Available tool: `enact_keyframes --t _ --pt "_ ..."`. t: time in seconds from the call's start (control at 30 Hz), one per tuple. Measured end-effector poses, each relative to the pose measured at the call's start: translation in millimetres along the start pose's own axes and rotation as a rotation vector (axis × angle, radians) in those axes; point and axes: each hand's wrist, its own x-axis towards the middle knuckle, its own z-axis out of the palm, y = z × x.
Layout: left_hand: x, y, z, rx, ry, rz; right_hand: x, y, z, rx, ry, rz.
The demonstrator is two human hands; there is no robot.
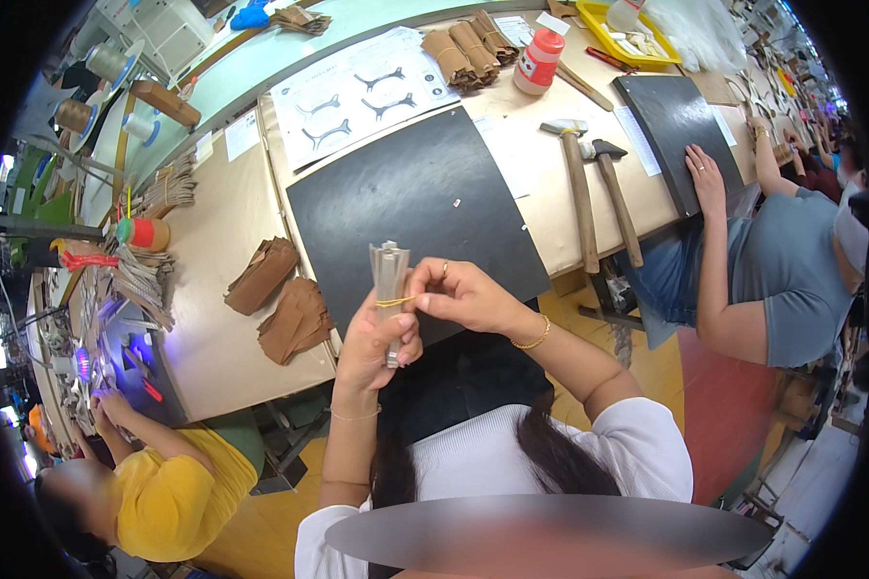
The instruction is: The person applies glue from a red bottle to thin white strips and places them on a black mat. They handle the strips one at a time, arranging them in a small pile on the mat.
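Note:
My left hand [369,340] is closed around an upright bundle of thin, pale translucent strips [389,266], just above the near edge of a black mat [415,183]. A yellow rubber band [393,303] circles the bundle's middle. Its right side is pinched between the thumb and forefinger of my right hand [462,296]. To the left of the mat lie two stacks of brown strips, one [264,275] behind the other [296,323].
Two hammers [579,198] lie right of the mat. Beyond it are a printed sheet [362,96], brown bundles [463,53] and a red-and-white bottle [539,63]. A co-worker in yellow [169,497] sits left; another in grey [792,280] sits right, a hand on a black board [681,125].

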Motion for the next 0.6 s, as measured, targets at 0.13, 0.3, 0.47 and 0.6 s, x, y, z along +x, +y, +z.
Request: enact_keyframes --t 0.13,0.3,0.47,0.6 --pt "-3 -1 -1 -0.011 -0.007 -0.102 -6 -15 -14 -0.374 -0.111 0.045" --pt "-14 1 1 0.194 -0.12 -0.295 -10 -27 -29 -0.3 0.042 -0.009" --pt "-11 -1 1 0.294 -0.217 -0.417 2 -24 -80 0.03 0.623 -0.18" --pt "-2 1 -10 0.151 -0.089 -0.277 11 -15 -125 -0.663 0.855 -0.263"
